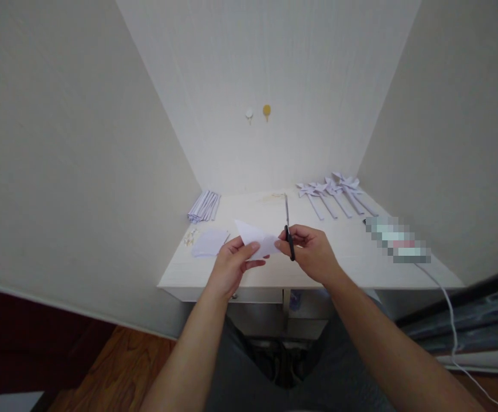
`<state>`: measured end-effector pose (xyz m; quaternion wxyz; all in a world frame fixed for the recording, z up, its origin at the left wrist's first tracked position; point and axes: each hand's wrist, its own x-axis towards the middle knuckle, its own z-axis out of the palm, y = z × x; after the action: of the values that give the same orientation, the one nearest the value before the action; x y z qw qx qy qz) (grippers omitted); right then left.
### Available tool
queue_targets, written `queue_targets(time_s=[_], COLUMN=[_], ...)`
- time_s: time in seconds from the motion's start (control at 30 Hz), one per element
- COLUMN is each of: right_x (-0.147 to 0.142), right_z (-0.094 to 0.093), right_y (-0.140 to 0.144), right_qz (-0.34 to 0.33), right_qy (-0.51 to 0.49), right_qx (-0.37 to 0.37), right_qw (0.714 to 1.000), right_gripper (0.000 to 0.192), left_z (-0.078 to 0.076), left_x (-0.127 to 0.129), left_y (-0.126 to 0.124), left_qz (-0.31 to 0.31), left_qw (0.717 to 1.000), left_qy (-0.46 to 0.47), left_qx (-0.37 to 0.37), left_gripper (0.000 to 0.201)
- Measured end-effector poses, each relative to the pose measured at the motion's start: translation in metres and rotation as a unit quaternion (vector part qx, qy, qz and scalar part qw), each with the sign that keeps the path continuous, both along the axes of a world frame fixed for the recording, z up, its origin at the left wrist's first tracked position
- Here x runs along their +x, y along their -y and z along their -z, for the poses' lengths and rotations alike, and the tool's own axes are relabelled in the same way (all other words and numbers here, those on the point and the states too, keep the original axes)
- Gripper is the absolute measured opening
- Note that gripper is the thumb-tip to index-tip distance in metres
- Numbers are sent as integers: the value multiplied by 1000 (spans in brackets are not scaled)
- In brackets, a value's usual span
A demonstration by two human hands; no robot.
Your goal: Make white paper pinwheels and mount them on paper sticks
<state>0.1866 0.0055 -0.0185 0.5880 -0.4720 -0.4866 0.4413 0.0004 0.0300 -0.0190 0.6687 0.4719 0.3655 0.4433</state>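
A white piece of paper [255, 237], with one corner pointing up to the left, is held above the desk between both hands. My left hand [234, 263] grips its lower left part, thumb on top. At its right end, my right hand [307, 249] pinches the paper with thumb and fingertips. That same hand also carries black-handled scissors [289, 237], whose blades point up and away from me, clear of the paper. More white paper sheets [208, 243] lie on the desk to the left of my left hand.
Several paper pinwheels [337, 191] on sticks lie at the back right of the white desk [343, 274]. A bundle of rolled paper sticks [205, 207] lies back left, near small gold-coloured pieces [190, 237]. A blurred-out device [397, 239] with a white cable [450, 315] rests at right. Walls enclose three sides.
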Motion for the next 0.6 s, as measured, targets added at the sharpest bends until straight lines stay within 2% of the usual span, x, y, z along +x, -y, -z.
queue_targets(time_s=[0.2, 0.33, 0.43, 0.53, 0.6], right_x=[-2, 6, 15, 17, 13], right_z=[19, 31, 44, 57, 63], right_y=[-4, -4, 0, 5, 6], right_qz=[-14, -41, -60, -77, -86], right_qy=[3, 22, 25, 18, 15], right_qx=[-42, -78, -104, -126, -136], right_qw=[999, 996, 993, 989, 987], right_gripper=[43, 39, 39, 40, 40], left_z=[14, 24, 28, 33, 36], left_x=[5, -1, -1, 6, 16], left_y=[-6, -11, -14, -15, -17], left_qz=[-84, -112, -97, -56, -25], left_qw=[996, 993, 994, 990, 989], left_qy=[-36, -30, 43, 128, 147], left_qx=[14, 23, 1, -21, -19], left_gripper=[36, 36, 34, 31, 30])
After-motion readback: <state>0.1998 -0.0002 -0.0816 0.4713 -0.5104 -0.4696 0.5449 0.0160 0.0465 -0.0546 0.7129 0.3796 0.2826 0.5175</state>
